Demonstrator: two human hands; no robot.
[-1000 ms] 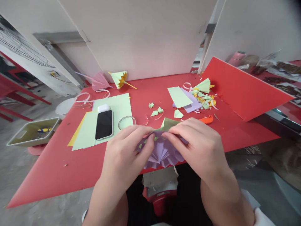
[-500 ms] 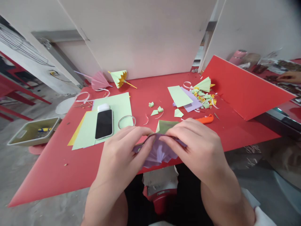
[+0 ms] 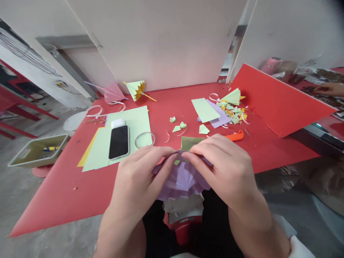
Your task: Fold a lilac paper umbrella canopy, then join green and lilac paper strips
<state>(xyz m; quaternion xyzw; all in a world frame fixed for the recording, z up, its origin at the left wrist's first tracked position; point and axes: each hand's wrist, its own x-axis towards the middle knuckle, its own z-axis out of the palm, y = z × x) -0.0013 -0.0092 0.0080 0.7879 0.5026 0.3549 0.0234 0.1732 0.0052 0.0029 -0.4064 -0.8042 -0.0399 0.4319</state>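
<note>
"Surface first, then downward in size: what is in view?"

"Your red surface (image 3: 64, 193) spreads widest, with a red board (image 3: 279, 100) propped at a slant toward its right end. Pale green sheets (image 3: 139, 120) lie flat on the left side."

"And the hands?"

"Your left hand (image 3: 138, 175) and right hand (image 3: 228, 166) come close together at the tips, near the front edge. On each, thumb and fingers are pressed together, pinching the upper edge of the purple pleated paper (image 3: 185, 177)."

"How far along does that look?"

"Crisp folds already fan across it, so the pleating seems largely done; you appear to be working on the pinched edge. What is left is harder to judge. You have a green piece (image 3: 189, 143) standing just behind the fingertips, and I cannot tell whether it is joined to the purple."

"Where does the paper lie against the fingers?"

"Its top edge sits between your thumbs and fingers, touching both hands. The rest hangs below the fingertips, on your side, between the two hands. Your hands hide its outer ends."

"Anything smaller?"

"Your phone (image 3: 119, 142) rests on the green sheets. At the far edge lie a pink cone (image 3: 114, 92) and a green-and-yellow cone (image 3: 137, 89), both pleated. Beyond your right hand there's an orange tool (image 3: 235, 136), partly hidden, and, smallest, a green scrap (image 3: 204, 129)."
</note>
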